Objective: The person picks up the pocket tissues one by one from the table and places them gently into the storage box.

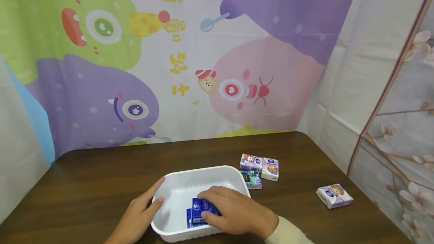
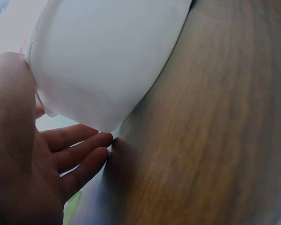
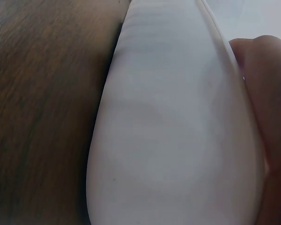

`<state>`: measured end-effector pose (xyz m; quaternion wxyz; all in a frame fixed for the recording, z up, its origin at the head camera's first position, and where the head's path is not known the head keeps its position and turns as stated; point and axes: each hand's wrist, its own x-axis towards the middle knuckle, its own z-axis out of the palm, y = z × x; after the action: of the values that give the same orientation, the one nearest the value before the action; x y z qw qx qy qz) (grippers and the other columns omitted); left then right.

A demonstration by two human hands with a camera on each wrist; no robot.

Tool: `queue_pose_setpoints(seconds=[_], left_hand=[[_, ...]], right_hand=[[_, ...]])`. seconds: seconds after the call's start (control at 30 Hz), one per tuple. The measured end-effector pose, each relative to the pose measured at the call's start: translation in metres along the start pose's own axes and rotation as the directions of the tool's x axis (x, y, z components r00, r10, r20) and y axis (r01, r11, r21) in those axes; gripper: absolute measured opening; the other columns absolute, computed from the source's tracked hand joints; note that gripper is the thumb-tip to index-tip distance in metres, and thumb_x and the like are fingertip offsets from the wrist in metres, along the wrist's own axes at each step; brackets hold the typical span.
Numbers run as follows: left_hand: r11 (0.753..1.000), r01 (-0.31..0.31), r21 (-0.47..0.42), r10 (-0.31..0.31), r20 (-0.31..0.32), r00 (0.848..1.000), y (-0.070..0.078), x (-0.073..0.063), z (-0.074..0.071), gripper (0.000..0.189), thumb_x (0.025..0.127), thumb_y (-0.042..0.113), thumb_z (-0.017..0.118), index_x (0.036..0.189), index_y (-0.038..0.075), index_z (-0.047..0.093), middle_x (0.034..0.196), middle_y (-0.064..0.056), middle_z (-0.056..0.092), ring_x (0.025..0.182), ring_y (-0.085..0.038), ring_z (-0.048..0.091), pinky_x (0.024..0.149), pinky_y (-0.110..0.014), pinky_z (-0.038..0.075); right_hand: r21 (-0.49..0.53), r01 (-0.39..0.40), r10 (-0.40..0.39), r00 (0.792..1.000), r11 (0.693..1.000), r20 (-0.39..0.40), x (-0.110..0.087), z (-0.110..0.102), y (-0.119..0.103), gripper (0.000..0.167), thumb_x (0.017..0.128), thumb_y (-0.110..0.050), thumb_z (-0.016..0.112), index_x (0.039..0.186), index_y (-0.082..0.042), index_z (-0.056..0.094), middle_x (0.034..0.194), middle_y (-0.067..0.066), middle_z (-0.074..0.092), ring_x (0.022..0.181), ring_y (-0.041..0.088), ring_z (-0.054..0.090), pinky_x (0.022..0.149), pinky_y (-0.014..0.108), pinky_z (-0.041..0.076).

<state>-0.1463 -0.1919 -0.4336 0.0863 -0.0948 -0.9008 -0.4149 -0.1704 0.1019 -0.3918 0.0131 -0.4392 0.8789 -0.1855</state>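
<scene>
In the head view, a white plastic tub stands on the table near the front. My left hand holds its left end, thumb at the rim; in the left wrist view, the other fingers lie along the outer wall. My right hand reaches over the near right side into the tub. Between its thumb and fingers it grips a dark blue tissue pack, partly covered by the hand. Another blue tissue pack lies under it, mostly hidden. In the right wrist view, the tub's outer wall hides the packs.
Right behind the tub lie two purple-and-white tissue packs side by side, with a blue-green pack at the tub's right rim. One more purple-and-white pack lies farther right on the brown table. A cartoon-printed curtain hangs behind.
</scene>
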Motion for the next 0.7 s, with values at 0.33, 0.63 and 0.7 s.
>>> queue_pose_setpoints(seconds=[0.33, 0.63, 0.7], left_hand=[[1.000, -0.003, 0.006, 0.003, -0.004, 1.000, 0.0013, 0.0019, -0.0008, 0.052, 0.104, 0.030, 0.056, 0.154, 0.022, 0.044, 0.148, -0.012, 0.051, 0.132, -0.033, 0.049, 0.104, -0.054, 0.042], [1.000, -0.002, 0.010, 0.002, -0.002, 1.000, 0.0011, 0.0013, -0.0007, 0.052, 0.104, 0.034, 0.055, 0.154, 0.023, 0.044, 0.148, -0.013, 0.050, 0.133, -0.034, 0.049, 0.105, -0.055, 0.041], [1.000, 0.005, 0.001, -0.005, 0.003, 1.000, 0.0010, 0.0004, -0.0005, 0.052, 0.104, 0.033, 0.055, 0.154, 0.023, 0.044, 0.149, -0.013, 0.050, 0.133, -0.034, 0.048, 0.105, -0.055, 0.041]], right_hand=[[-0.013, 0.016, -0.016, 1.000, 1.000, -0.010, 0.0013, 0.0001, 0.0016, 0.044, 0.103, -0.045, 0.049, 0.134, -0.017, 0.061, 0.124, -0.008, 0.063, 0.113, 0.005, 0.056, 0.101, 0.035, 0.048], [0.005, 0.006, -0.006, 1.000, 1.000, 0.003, 0.0008, -0.0009, 0.0010, 0.043, 0.103, -0.045, 0.049, 0.133, -0.017, 0.062, 0.125, -0.008, 0.062, 0.112, 0.005, 0.056, 0.101, 0.036, 0.048], [0.005, 0.003, -0.003, 1.000, 1.000, 0.007, 0.0008, -0.0003, 0.0006, 0.044, 0.103, -0.046, 0.049, 0.133, -0.018, 0.062, 0.126, -0.008, 0.063, 0.113, 0.005, 0.057, 0.101, 0.036, 0.048]])
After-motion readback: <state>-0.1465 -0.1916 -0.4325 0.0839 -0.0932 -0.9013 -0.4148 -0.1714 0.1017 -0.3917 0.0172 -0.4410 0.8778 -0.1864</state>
